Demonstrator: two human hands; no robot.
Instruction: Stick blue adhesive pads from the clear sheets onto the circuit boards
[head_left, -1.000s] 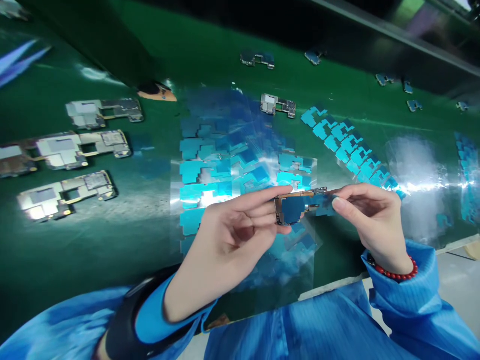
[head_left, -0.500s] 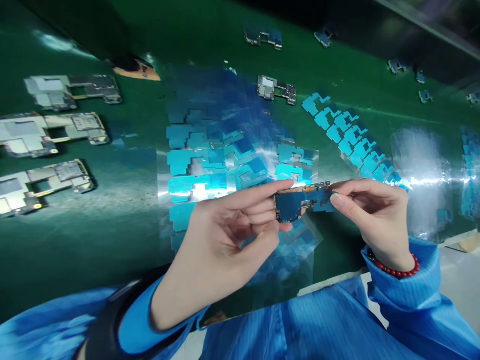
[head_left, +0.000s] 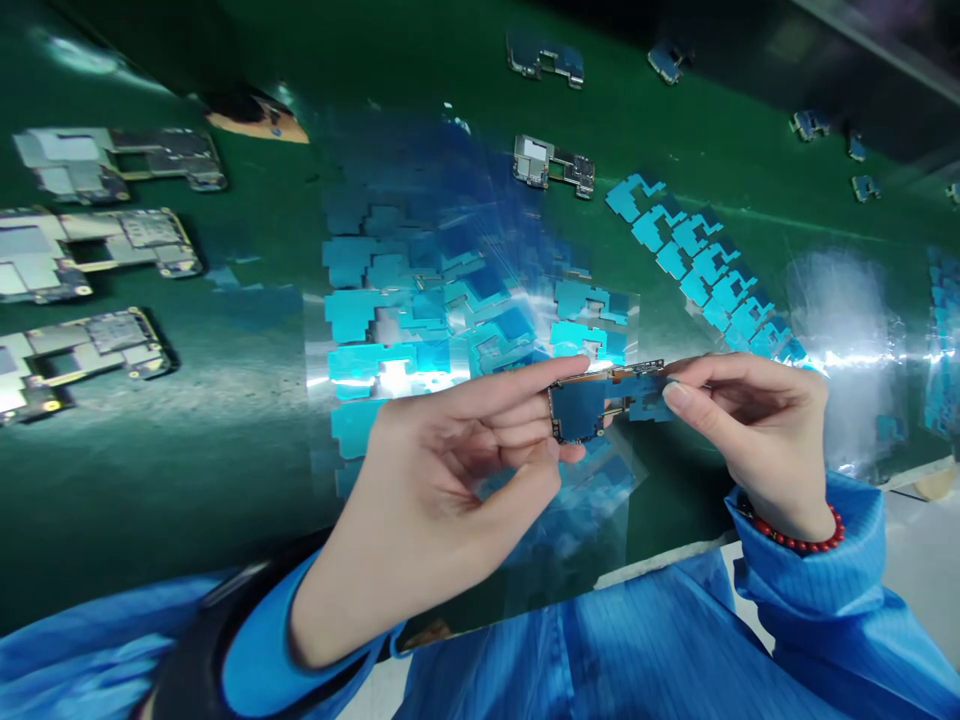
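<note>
Between my hands is a small circuit board (head_left: 579,408) with a dark blue film over its left part. My left hand (head_left: 465,480) grips its left end, thumb at the lower edge and index finger along the top. At the board's right end, my right hand (head_left: 739,425) pinches thumb and index finger together on a piece of blue film (head_left: 646,399). How far this film sticks to the board cannot be made out. Beneath and behind lie clear sheets with cut blue film pieces (head_left: 356,315).
On the green mat (head_left: 247,440), several larger boards (head_left: 124,345) lie at the left. A small board (head_left: 553,166) and a blue-covered board (head_left: 545,60) lie beyond my hands. A strip of blue films (head_left: 705,270) slants at the right, with small boards (head_left: 810,125) behind.
The view has shifted slightly, so the left boards sit further left and higher. My right hand has moved slightly right; both hands keep their holds.
</note>
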